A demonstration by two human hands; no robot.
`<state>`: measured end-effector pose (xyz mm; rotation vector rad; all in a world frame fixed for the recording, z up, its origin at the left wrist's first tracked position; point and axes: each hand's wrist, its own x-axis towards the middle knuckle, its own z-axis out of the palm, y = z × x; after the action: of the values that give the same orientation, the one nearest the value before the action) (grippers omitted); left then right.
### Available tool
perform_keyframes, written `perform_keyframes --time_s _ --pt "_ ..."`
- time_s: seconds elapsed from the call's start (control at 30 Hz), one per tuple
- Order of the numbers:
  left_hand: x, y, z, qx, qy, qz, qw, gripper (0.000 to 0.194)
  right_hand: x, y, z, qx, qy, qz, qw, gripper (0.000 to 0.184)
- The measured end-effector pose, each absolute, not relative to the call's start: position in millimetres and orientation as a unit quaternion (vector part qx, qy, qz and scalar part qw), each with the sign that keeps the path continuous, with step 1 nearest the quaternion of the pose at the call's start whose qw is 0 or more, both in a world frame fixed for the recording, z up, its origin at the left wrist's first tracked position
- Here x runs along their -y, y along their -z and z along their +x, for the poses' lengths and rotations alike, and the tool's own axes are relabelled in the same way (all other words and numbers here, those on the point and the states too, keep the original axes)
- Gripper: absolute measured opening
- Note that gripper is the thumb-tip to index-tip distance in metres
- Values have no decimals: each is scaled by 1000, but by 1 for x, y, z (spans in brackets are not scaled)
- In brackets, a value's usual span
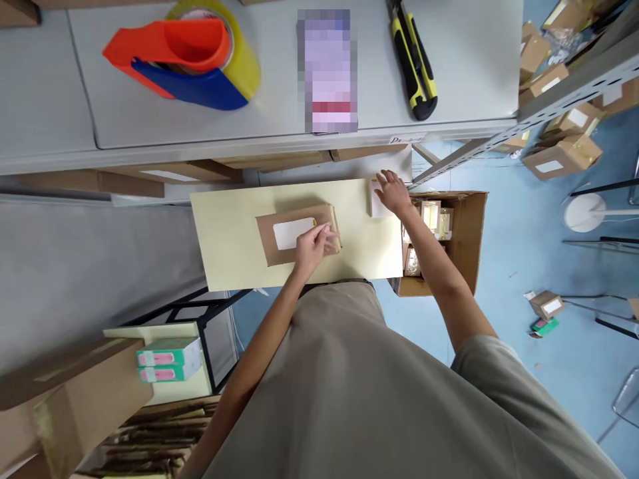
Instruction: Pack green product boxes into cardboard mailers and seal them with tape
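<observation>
A small brown cardboard box point(279, 249) with a white label point(292, 233) lies on a pale yellow board point(224, 233) in front of me. My left hand point(313, 245) rests on the box's right end, its fingers curled and pressed onto the box top. My right hand point(394, 193) reaches to the board's far right corner, fingers spread over a white stack of labels or paper point(378, 203).
An orange and blue tape dispenser with yellow tape point(190, 56), a phone point(327, 70) and a yellow-black utility knife point(414, 60) lie on the grey shelf above. An open carton point(466, 233) of small boxes stands at right. More boxes lie on the blue floor point(549, 306).
</observation>
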<state>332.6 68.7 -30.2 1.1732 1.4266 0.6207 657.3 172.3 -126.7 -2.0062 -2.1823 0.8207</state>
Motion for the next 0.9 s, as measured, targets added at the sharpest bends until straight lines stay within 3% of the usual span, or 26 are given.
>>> perform_keyframes --time_s 0.23,0.4,0.63,0.9 --pt "-45 35 348 -600 -232 482 595 80 -186 129 665 733 -262 -627 35 47" --pt "-50 36 355 -578 -223 503 603 74 -172 114 666 749 -198 -627 85 38" --pt "-83 53 386 -522 -206 561 609 59 -139 83 668 776 -225 -586 62 49" --pt "-129 90 436 -505 -202 612 574 51 -125 62 679 783 -173 -594 65 52"
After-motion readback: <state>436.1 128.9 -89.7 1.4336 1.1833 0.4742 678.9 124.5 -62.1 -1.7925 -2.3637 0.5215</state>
